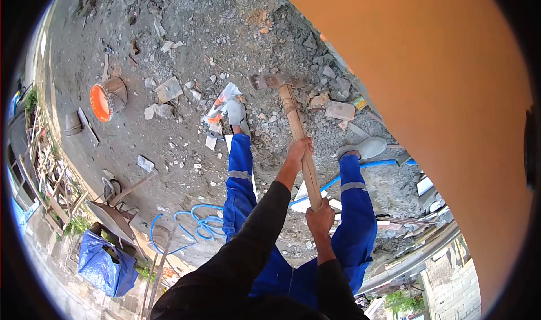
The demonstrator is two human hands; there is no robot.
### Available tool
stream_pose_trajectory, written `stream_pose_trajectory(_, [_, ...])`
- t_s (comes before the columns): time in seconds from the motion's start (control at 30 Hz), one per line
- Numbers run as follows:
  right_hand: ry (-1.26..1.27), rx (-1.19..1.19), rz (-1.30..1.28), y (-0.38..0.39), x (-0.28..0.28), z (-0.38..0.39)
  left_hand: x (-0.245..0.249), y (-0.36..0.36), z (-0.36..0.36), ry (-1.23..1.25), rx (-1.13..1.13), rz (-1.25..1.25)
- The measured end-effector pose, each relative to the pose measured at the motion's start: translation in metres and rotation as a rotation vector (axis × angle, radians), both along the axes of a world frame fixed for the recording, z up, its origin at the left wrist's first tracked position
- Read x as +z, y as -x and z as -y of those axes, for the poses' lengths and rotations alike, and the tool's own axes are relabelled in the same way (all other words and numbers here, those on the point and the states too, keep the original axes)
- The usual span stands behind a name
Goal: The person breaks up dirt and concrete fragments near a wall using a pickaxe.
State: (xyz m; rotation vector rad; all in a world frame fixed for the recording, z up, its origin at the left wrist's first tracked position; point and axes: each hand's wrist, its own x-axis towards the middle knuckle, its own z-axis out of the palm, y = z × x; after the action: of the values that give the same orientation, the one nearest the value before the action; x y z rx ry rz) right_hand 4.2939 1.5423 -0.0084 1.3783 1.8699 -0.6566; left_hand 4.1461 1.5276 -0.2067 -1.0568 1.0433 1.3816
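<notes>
Both of my hands grip the wooden handle point(294, 117) of a hoe. My left hand point(298, 150) holds it at mid-length. My right hand point(320, 218) holds its near end. The metal blade point(264, 81) rests on grey rubble and dirt ahead of my feet. I wear black sleeves, blue trousers with grey bands and grey shoes; the left shoe point(235, 112) and the right shoe point(365, 147) stand on either side of the handle.
An orange bucket point(107, 99) lies on the ground at left. A blue hose point(197, 221) coils near my legs. A wheelbarrow point(112, 212) and a blue sack point(104, 263) sit lower left. A large orange surface point(445, 94) fills the right. Broken bricks and debris litter the ground.
</notes>
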Motion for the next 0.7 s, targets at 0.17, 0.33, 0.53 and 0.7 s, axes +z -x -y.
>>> stream_pose_trajectory(0.17, [0.034, 0.086, -0.182, -0.029, -0.007, 0.003, 0.067, 0.03, 0.017, 0.157, 0.059, -0.201])
stream_pose_trajectory(0.33, [0.113, 0.195, -0.568, 0.11, -0.05, -0.039, 0.115, 0.176, 0.026, 0.059, 0.301, -0.725])
stream_pose_trajectory(0.53, [0.088, 0.358, -0.687, 0.286, -0.085, -0.118, 0.087, 0.295, -0.049, 0.134, 0.393, -0.961])
stream_pose_trajectory(0.7, [0.059, 0.237, -0.341, 0.249, -0.096, -0.141, 0.015, 0.23, -0.105, 0.088, 0.167, -0.67])
